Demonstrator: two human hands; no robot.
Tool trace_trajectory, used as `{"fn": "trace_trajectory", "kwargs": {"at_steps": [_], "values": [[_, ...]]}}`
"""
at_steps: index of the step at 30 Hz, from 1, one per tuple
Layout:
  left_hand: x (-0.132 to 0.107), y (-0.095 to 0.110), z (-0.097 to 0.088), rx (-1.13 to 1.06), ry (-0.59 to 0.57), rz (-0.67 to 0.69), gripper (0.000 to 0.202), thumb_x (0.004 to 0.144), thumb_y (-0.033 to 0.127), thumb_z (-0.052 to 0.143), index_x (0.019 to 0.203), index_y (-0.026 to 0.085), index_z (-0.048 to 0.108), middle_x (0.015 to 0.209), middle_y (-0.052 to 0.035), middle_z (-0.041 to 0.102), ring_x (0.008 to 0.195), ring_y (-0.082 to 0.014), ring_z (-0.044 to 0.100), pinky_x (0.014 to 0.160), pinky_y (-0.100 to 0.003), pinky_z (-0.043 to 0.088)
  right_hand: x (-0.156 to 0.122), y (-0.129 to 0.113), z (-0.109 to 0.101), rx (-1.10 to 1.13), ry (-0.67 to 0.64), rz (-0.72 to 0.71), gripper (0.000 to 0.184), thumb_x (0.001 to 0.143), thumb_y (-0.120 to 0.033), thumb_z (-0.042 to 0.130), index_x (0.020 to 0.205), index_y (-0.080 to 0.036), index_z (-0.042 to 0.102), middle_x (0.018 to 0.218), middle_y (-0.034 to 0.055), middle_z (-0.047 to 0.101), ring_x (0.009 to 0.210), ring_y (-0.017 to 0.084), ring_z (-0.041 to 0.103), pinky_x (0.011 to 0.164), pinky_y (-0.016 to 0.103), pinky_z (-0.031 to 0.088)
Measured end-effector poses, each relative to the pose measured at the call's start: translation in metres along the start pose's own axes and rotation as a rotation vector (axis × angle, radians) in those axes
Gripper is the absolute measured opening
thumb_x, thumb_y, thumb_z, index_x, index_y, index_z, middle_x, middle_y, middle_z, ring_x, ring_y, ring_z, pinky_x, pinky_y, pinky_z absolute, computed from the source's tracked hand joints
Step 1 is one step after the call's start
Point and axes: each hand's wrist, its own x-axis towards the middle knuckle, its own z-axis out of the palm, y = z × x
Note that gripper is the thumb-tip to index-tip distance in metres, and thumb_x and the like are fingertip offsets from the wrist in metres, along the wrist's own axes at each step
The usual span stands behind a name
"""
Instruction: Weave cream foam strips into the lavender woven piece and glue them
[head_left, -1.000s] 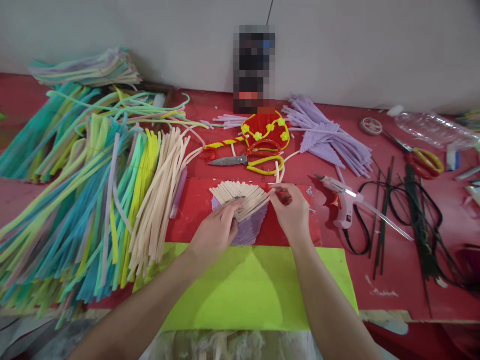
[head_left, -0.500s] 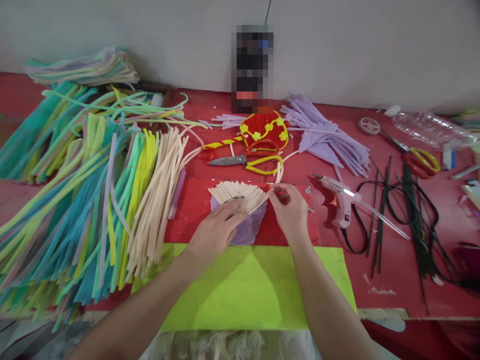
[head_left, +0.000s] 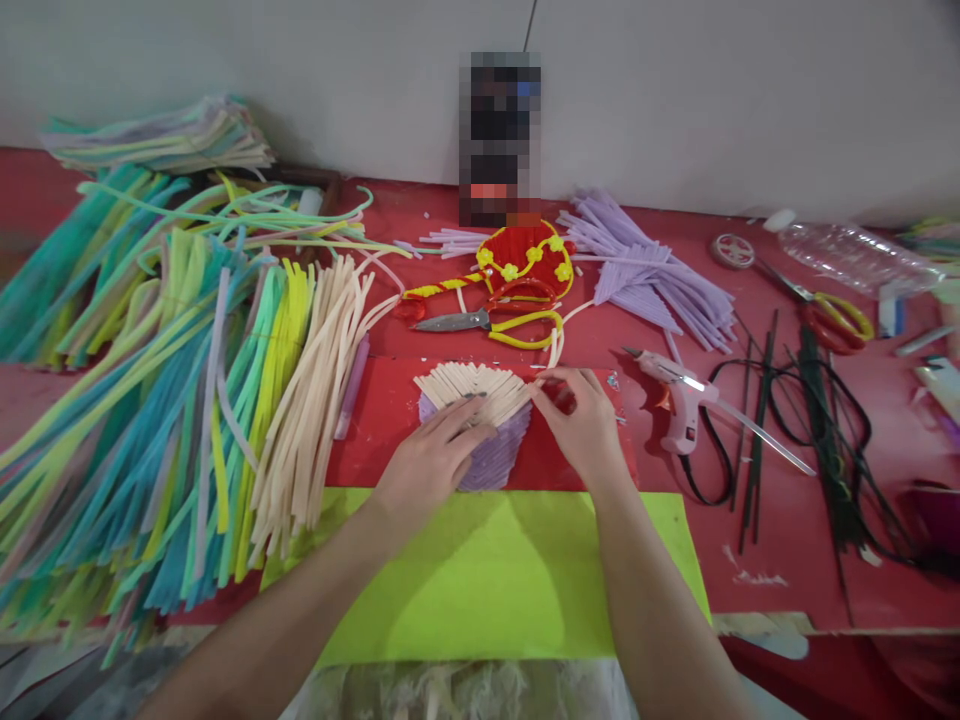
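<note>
A fan of cream pipe cleaners (head_left: 466,380) lies over a ribbed lilac pipe-cleaner piece (head_left: 496,456) on a red board (head_left: 379,455). My left hand (head_left: 431,455) rests across the fan with fingers stretched out, pressing on the strips and hiding part of both layers. At the fan's right edge, my right hand (head_left: 581,420) pinches the end of a cream pipe cleaner between thumb and forefinger. Beyond the board lie yellow-and-red-handled scissors (head_left: 457,321), partly over a red fan-shaped piece with yellow flowers (head_left: 521,258).
Coloured pipe-cleaner bundles (head_left: 172,400) fill the left side. Lilac pipe cleaners (head_left: 652,270) lie at the back. On the right are a glue gun (head_left: 682,400), dark stems (head_left: 821,450), other scissors (head_left: 836,318) and a plastic bottle (head_left: 855,255). A lime sheet (head_left: 480,590) lies in front.
My right fingertips have shifted slightly left and down, closer against the fan's edge. The left hand stays in place on the strips. The whole view has moved a little.
</note>
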Motion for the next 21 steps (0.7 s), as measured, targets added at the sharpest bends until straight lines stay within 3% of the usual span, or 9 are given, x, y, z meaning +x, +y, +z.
{"fn": "trace_trajectory", "kwargs": {"at_steps": [6,21], "values": [[-0.0012,-0.0022,0.0045,0.012,0.043,0.027,0.039,0.085,0.001,0.043,0.116,0.02,0.058,0.139,-0.008,0.051,0.128,-0.0231,0.049,0.105,-0.042,0.046,0.0006,0.004,-0.0103,0.014,-0.134,-0.051,0.023,0.083,-0.04,0.063,0.099,-0.023,0.063,0.098,0.0061,0.06,0.073,0.017,0.057,0.071,0.033,0.047],[-0.0002,-0.0019,0.0041,0.027,0.054,0.043,0.038,0.086,0.001,0.041,0.116,0.018,0.058,0.137,-0.0094,0.053,0.127,-0.0224,0.05,0.106,-0.042,0.045,0.0,0.0015,-0.006,0.017,-0.069,0.01,0.017,0.08,-0.035,0.067,0.09,-0.023,0.062,0.095,0.0044,0.059,0.073,0.016,0.057,0.072,0.034,0.046]]}}
